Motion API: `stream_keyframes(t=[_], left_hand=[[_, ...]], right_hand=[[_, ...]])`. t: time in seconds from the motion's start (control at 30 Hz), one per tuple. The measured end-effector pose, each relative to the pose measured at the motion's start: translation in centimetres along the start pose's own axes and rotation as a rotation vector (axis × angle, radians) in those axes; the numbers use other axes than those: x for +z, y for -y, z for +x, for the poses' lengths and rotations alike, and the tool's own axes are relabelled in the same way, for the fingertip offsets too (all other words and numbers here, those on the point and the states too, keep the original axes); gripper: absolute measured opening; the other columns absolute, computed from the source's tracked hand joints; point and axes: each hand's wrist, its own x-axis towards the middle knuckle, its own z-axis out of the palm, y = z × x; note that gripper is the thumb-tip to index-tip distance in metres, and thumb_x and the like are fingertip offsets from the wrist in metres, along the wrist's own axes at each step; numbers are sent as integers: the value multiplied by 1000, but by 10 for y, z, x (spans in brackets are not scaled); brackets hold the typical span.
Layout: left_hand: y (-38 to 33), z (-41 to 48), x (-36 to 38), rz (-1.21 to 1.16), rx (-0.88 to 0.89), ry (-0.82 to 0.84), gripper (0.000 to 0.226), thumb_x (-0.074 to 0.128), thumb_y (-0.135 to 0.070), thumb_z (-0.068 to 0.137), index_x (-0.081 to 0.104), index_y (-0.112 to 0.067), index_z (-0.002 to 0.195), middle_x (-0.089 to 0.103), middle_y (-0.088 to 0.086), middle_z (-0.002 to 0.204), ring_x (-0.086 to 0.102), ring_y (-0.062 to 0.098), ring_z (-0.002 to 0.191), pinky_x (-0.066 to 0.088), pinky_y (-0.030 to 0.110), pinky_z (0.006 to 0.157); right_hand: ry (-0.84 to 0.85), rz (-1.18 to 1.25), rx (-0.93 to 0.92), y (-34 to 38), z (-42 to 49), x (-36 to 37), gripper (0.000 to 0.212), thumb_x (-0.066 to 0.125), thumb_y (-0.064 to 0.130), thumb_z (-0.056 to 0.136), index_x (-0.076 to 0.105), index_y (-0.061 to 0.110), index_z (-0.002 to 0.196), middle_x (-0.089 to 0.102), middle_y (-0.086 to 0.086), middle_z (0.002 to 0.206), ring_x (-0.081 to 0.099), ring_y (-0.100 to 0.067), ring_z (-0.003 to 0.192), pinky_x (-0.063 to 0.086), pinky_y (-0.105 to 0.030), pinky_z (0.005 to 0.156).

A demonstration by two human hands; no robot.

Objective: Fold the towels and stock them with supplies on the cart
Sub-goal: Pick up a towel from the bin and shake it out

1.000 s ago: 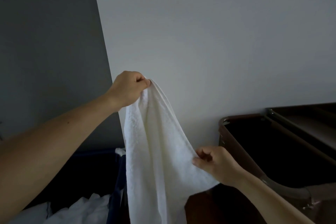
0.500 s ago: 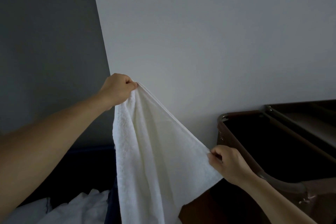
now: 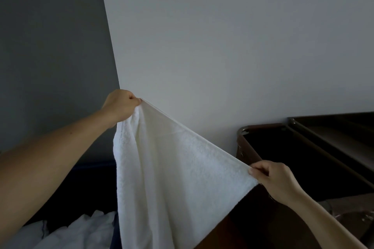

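Left hand (image 3: 119, 107) and right hand (image 3: 271, 180) are each pinched closed on the top hem of the white towel (image 3: 172, 168), which is held taut between them, sloping down rightward towards the cart (image 3: 263, 125), remainder hanging below.

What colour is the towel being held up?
Plain white towel, no pattern; head view.

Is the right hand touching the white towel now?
Touching. The head view shows the right hand pinching the upper edge of the towel between thumb and fingers.
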Motion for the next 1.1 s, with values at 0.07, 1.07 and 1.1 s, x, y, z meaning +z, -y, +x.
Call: stream_keyframes(t=[0.07,1.07,1.1], left_hand=[[1,1,-1,6,-10,1,36,59,-26,95,68,8,89,66,29,100,53,24,74,42,33,67],[-23,-64,60,-299,-64,121,59,55,-17,95,33,-19,151,68,5,111,59,14,99,45,26,83],[-37,-74,67,-293,-15,158,62,56,-19,96,30,-14,152,68,7,113,60,16,104,46,28,88]], right_hand=[[42,-16,-11,6,-3,-9,8,66,25,95,71,29,90,68,12,78,64,0,72,43,-9,62],[-114,1118,319,74,47,-2,7,68,1,89,66,0,82,63,-7,56,60,-13,46,49,-24,43],[-95,1032,288,84,47,5,11,69,2,88,67,1,78,63,-8,57,61,-14,46,49,-24,44]])
